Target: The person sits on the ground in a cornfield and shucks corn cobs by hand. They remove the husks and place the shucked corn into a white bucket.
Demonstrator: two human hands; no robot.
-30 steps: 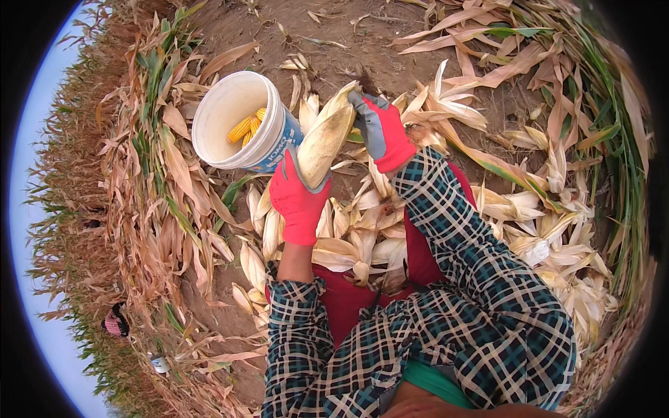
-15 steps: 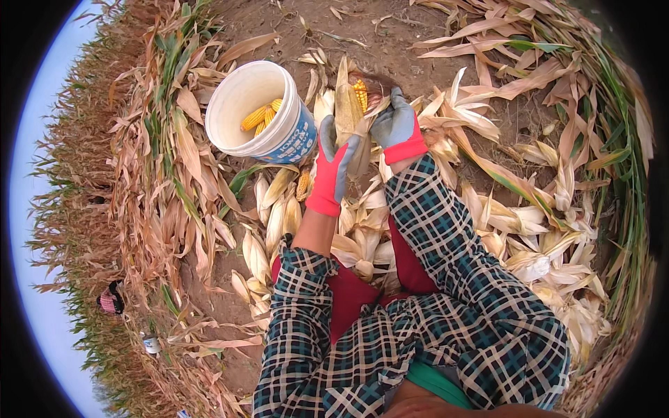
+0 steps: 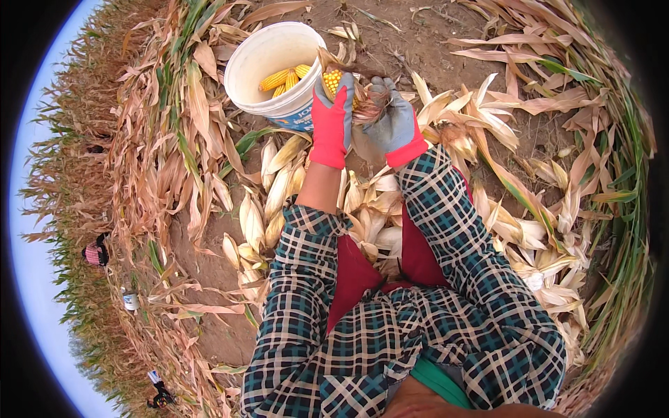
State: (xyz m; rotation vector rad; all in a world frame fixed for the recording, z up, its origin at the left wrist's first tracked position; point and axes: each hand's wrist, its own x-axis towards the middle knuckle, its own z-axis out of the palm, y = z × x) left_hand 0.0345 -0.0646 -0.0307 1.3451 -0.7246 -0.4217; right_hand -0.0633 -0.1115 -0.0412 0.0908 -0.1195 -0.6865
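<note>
My left hand (image 3: 332, 120), in a red and grey glove, and my right hand (image 3: 394, 124), in a grey glove with a red cuff, both grip one corn ear (image 3: 337, 81). Its yellow kernels show between my hands, with dry husk bunched under the right glove. The ear is held just right of a white bucket (image 3: 259, 59) that holds a few husked yellow cobs (image 3: 284, 78). Unhusked ears (image 3: 277, 189) lie on the dirt below my left hand.
Dry husks and leaves (image 3: 488, 125) cover the ground on the right, with heaped stalks (image 3: 174, 146) on the left. Bare dirt (image 3: 411, 35) lies beyond the bucket. People (image 3: 94, 252) stand far off at the left rim.
The husk has been stripped back from the ear, baring yellow kernels. Both hands have shifted toward the bucket's rim.
</note>
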